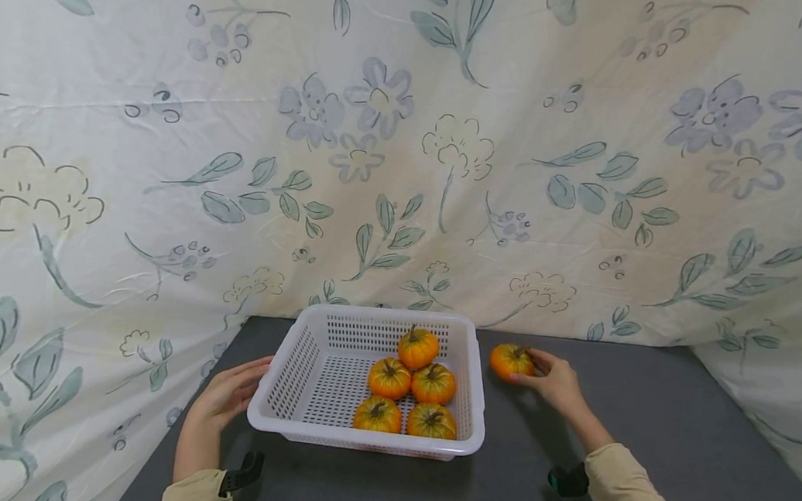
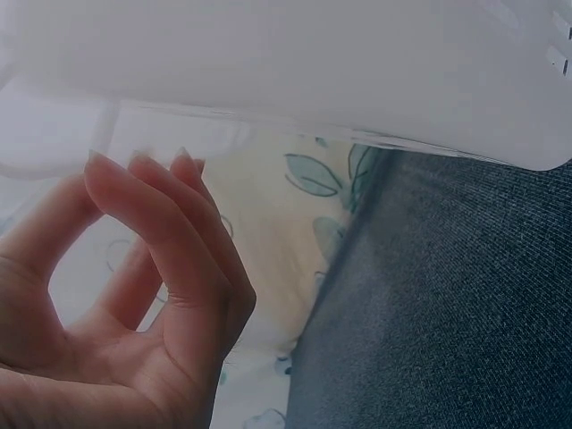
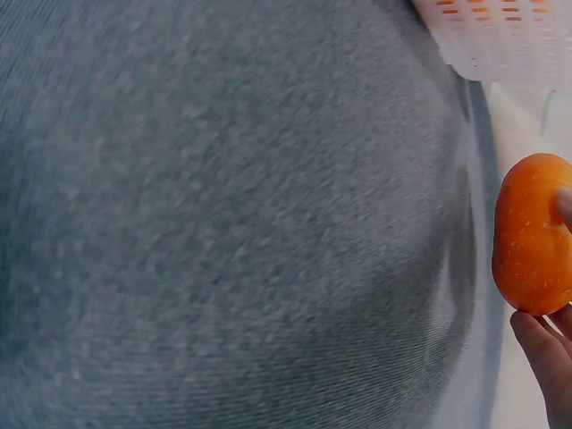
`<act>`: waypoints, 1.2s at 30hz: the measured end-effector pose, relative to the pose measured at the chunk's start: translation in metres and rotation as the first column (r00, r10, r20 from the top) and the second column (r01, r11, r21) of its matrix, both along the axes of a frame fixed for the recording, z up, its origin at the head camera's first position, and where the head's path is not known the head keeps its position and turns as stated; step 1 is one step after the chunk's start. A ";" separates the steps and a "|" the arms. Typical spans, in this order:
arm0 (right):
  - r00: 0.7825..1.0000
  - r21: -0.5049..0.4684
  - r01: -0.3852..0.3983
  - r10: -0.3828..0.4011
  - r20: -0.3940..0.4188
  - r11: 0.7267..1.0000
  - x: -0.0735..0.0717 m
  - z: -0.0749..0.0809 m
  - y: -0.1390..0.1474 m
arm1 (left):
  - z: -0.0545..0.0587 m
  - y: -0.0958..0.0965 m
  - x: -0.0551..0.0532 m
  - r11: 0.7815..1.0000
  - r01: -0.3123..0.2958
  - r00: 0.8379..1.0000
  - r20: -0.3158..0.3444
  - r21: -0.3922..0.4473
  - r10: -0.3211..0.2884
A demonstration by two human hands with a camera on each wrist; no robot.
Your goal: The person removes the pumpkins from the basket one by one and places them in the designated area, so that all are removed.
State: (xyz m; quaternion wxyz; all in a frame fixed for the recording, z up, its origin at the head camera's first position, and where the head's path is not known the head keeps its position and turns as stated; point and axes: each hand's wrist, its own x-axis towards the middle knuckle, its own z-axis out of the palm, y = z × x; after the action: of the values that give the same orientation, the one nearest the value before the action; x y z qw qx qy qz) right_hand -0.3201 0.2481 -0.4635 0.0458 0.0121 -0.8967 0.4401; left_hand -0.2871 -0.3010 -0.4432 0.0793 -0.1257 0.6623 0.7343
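Observation:
To the right of the white plastic basket (image 1: 301, 427), my right hand (image 1: 559, 382) pinches a small orange pumpkin (image 1: 507, 362) between thumb and fingers. In the right wrist view that same pumpkin (image 3: 529, 237) shows at the right edge, with fingertips on its side and below it. My left hand (image 1: 223, 393) is at the basket's left side, its fingertips right at the rim. Those fingers (image 2: 192, 241) appear gently bent in the left wrist view, close under the pale basket wall (image 2: 295, 63). Several similar pumpkins (image 1: 390, 378) sit in the right half of the basket.
The basket stands on a dark grey table (image 1: 647, 423), near its back edge. Behind and along the sides hangs a floral curtain (image 1: 406, 173). Black straps with small devices (image 1: 569, 480) are worn at both wrists.

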 end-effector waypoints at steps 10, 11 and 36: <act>0.999 0.090 0.004 0.000 -0.046 0.996 0.000 -0.010 0.002 | 0.001 0.000 0.001 1.000 0.001 1.000 -0.002 0.013 -0.001; 0.999 0.090 0.004 0.000 -0.045 0.996 0.001 -0.010 0.002 | 0.000 0.000 0.001 1.000 0.000 1.000 -0.001 0.016 0.000; 1.000 0.126 0.010 -0.008 -0.019 0.992 -0.001 -0.009 0.003 | 0.003 0.001 0.001 1.000 -0.003 1.000 0.018 0.018 0.002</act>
State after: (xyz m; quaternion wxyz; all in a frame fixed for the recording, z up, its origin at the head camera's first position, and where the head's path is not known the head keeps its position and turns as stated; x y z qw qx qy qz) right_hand -0.3215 0.2508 -0.4727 0.0553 0.0152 -0.9222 0.3823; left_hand -0.2857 -0.2996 -0.4398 0.0854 -0.1324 0.6549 0.7391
